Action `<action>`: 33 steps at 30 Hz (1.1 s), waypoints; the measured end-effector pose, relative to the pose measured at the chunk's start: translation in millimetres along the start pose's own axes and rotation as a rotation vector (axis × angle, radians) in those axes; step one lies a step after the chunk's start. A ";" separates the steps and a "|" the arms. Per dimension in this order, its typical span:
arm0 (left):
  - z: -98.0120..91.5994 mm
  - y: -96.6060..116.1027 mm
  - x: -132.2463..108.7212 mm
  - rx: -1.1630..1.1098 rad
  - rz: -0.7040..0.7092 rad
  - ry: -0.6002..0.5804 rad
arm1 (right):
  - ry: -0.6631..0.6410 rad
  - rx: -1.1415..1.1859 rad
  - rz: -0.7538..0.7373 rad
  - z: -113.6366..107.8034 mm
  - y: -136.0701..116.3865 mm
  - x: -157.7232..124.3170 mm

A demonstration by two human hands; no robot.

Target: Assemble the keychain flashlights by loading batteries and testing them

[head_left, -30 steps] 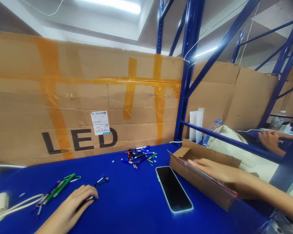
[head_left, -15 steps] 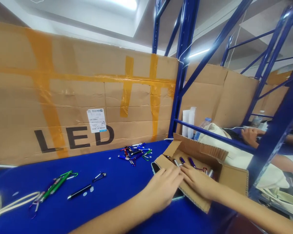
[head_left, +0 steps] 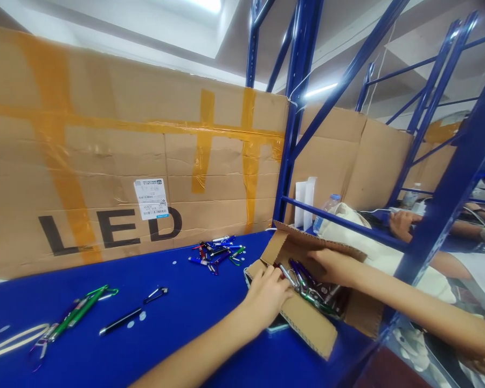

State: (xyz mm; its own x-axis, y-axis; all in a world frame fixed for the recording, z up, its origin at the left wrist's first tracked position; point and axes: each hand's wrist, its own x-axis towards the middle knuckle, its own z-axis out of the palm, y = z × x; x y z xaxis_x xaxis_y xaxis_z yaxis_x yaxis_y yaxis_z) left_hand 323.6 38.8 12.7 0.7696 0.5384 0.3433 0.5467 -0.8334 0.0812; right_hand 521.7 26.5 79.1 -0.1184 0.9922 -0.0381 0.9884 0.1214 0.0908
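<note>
A small open cardboard box [head_left: 307,326] sits on the blue table [head_left: 194,323], holding several little keychain lights [head_left: 307,285]. My left hand [head_left: 267,295] curls its fingers over the box's near-left rim. My right hand [head_left: 333,264] reaches across the top and closes on the far wall. A phone [head_left: 277,325] lies mostly hidden under the box and my left wrist.
On the table lie a pile of coloured keychain lights [head_left: 216,252], a black light [head_left: 119,321], a loose clip [head_left: 156,293], green lights [head_left: 78,310] and a white cord [head_left: 12,339]. A big "LED" carton [head_left: 145,161] walls the back. Blue rack posts [head_left: 293,134] stand to the right; another person's hand [head_left: 402,223] is beyond them.
My left hand left the black light on the table and came over to the box. My right hand shifted to the far wall. The box slid over the phone.
</note>
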 end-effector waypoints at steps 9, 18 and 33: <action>0.0 2.5 -1.4 -0.116 -0.074 0.080 | -0.117 -0.064 -0.054 -12.1 -15.0 -24.0; -1.9 5.2 -1.5 -0.094 -0.084 0.050 | -0.139 0.058 -0.236 -10.6 -10.0 -25.6; 0.1 5.0 -3.2 -0.064 -0.073 0.089 | -0.012 0.016 -0.196 2.2 -0.2 -19.1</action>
State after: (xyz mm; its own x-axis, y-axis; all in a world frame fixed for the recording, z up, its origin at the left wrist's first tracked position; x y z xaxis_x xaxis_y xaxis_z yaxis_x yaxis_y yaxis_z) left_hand 323.8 32.9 11.9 0.6946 0.5872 0.4156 0.5761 -0.8000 0.1674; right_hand 524.0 7.5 77.6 -0.3080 0.9491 -0.0654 0.9479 0.3120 0.0647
